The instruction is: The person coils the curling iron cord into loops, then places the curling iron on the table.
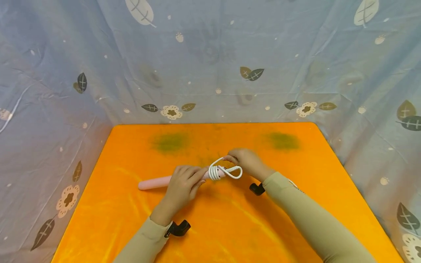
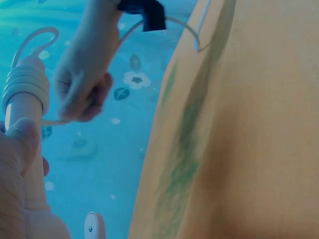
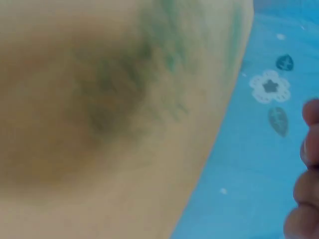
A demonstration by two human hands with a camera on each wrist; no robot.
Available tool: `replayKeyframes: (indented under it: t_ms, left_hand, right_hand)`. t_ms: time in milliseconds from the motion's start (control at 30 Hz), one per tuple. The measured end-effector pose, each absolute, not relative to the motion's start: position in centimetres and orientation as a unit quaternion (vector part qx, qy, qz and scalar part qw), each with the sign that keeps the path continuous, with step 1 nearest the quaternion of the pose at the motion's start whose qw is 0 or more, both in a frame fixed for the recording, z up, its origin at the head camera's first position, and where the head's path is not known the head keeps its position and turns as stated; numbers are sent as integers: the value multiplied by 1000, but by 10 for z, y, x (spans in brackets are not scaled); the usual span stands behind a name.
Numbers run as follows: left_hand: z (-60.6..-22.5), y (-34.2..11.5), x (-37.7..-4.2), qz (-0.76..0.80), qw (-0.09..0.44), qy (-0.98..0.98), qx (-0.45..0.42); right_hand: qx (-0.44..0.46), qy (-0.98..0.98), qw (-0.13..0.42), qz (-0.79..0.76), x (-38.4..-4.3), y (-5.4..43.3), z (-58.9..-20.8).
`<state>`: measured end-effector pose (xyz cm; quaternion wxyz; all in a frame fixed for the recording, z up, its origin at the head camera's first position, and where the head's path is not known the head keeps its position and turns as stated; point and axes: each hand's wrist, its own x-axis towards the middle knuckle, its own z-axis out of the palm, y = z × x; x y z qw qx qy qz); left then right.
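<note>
Several coils of white cord (image 1: 213, 172) circle the pink wand (image 1: 154, 183); left fingers (image 1: 188, 173) grip it, right fingers (image 1: 235, 154) pinch the cord.

The left grip (image 1: 182, 184) is curled round its hold, back upward, fingers (image 1: 194, 176) slanting toward the right grip (image 1: 248, 161) and thumb (image 2: 25, 142) pressed against the side. Behind it, the sleeved left forearm (image 1: 143, 239) angles back and outward. The right grip, farther forward and to the right of the left one, is bent into a pinch, knuckles curled in; its sleeved right forearm (image 1: 310, 212) stretches back and outward behind it
</note>
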<state>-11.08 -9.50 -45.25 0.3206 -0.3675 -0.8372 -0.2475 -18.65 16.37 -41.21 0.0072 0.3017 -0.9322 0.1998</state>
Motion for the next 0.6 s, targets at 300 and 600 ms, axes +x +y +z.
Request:
replayKeyframes:
  t_ms: [300,600]
  left_hand:
    - [-450,-94,-112,-254,321,-838,-360]
    - [-450,-96,-117,-262,330,-847,-323]
  right_hand:
    - [302,-936,92,153,-186,159,-401]
    - [389,-898,135,157,-156,149,-443]
